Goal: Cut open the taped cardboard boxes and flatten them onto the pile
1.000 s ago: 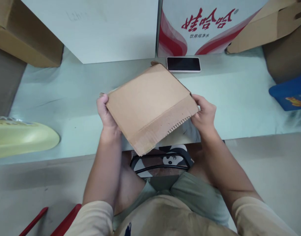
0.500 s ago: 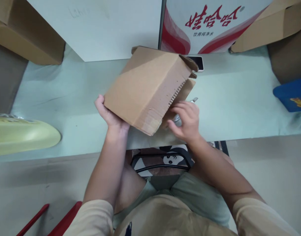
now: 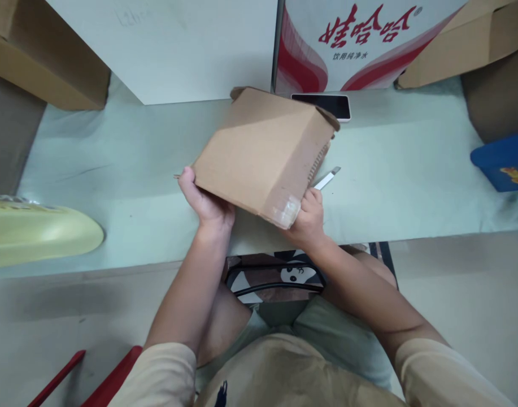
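Observation:
A brown cardboard box (image 3: 259, 147) is held tilted above the table, its ridged edge facing right. My left hand (image 3: 208, 200) grips its lower left corner, thumb on top and fingers hidden underneath. At the lower right corner, beside a strip of clear tape, my right hand (image 3: 308, 220) is closed on the box, some fingers hidden behind it. A utility knife (image 3: 327, 178) with a white handle shows just past the right hand, its blade pointing up and right; the rest of it is hidden by the box.
A phone (image 3: 326, 104) lies behind the box, by a red and white carton (image 3: 356, 51). Next to that stands a white carton (image 3: 178, 51). A yellow-green container (image 3: 42, 234) is at the left, a blue one (image 3: 502, 164) at the right. More cardboard boxes stand at both back corners.
The box has shifted slightly right and its right-hand gap has narrowed. My left hand moved right with it. My right hand moved left and down onto the box corner, and more of the phone shows.

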Demonstrator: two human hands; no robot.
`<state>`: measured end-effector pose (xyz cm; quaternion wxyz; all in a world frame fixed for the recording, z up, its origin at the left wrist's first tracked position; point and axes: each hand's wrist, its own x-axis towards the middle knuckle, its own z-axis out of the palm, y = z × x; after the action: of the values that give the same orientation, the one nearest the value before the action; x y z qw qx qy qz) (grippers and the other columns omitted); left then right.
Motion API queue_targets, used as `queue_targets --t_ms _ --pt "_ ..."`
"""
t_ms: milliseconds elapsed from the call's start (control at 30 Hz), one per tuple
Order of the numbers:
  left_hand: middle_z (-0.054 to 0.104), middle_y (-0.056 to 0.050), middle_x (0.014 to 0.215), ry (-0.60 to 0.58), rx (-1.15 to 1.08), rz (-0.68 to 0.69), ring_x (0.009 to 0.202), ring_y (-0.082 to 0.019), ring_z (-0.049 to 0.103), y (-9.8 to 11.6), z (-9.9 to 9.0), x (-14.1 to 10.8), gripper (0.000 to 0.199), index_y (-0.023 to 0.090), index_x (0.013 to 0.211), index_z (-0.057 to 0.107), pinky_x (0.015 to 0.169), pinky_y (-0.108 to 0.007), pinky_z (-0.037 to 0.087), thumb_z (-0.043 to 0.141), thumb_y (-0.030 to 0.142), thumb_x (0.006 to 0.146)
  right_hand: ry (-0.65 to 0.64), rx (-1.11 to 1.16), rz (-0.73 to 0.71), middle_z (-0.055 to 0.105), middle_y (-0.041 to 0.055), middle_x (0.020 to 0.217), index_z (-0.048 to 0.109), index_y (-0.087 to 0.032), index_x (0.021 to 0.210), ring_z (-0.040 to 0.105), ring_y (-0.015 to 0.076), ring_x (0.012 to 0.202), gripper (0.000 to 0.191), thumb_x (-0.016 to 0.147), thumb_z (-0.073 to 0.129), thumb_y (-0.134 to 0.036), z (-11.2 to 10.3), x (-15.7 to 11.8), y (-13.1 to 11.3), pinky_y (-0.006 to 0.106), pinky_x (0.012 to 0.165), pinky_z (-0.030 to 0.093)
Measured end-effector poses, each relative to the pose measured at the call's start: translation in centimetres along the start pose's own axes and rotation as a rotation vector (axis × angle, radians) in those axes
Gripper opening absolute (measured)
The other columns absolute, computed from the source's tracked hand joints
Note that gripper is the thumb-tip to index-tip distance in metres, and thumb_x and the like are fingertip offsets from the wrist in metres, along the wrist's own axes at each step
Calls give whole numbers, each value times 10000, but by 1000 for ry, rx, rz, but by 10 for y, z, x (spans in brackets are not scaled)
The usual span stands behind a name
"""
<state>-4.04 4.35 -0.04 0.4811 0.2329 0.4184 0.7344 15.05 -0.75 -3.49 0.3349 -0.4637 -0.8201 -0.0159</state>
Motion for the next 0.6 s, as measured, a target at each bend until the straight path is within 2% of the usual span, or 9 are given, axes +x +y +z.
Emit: queue_targets --t_ms 67,167,233,300,367,467,533,600 --pt "745 -108 1058 5 4 22 1221 -319 687 5 0 4 587 209 975 639 982 -360 577 518 768 841 96 48 -107 573 7 703 533 -227 732 505 178 760 283 973 656 -310 -10 4 -6 376 763 365" --pt "749 -110 1043 47 -75 81 1222 -315 683 20 -2 9 505 211 976 620 916 -352 578 420 671 921 180 267 -264 587 -19 682 520 -235 770 495 143 637 325 1019 588 -433 -27 11 -11 365 679 346" --pt "754 -101 1017 56 -157 146 1213 -291 678 31 -3 11 439 204 962 616 876 -330 570 370 567 984 254 346 -223 628 -10 728 545 -245 836 553 151 642 298 1046 506 -452 -37 16 -5 373 679 391" --pt "749 -77 984 31 -211 194 1176 -260 676 39 -5 11 384 208 911 600 858 -308 556 376 502 1014 351 307 -60 658 18 810 588 -257 930 634 192 748 239 1040 492 -446 -43 18 10 397 741 463" --pt "732 -47 951 5 -234 218 1088 -231 677 43 -6 10 372 214 847 568 839 -298 540 420 510 1017 425 283 166 674 58 936 611 -265 1037 680 242 891 250 1018 505 -491 -43 19 33 438 817 521" --pt "695 -3 910 2 -209 193 967 -184 663 45 -8 9 360 221 783 497 849 -296 524 473 493 1018 504 418 488 669 85 1097 567 -281 1128 716 254 992 331 995 464 -566 -37 15 79 456 851 575" --pt "666 20 852 2 -194 156 923 -169 659 45 -7 7 345 226 753 433 862 -300 519 504 452 1004 494 534 648 688 81 1157 537 -296 1147 743 245 1017 333 984 449 -573 -34 11 108 451 859 595" --pt "658 28 812 -28 -192 109 899 -180 667 46 -6 4 345 230 751 429 864 -314 523 555 474 959 422 664 765 722 92 1196 556 -293 1121 761 265 1071 380 963 467 -626 -34 8 128 474 886 610"
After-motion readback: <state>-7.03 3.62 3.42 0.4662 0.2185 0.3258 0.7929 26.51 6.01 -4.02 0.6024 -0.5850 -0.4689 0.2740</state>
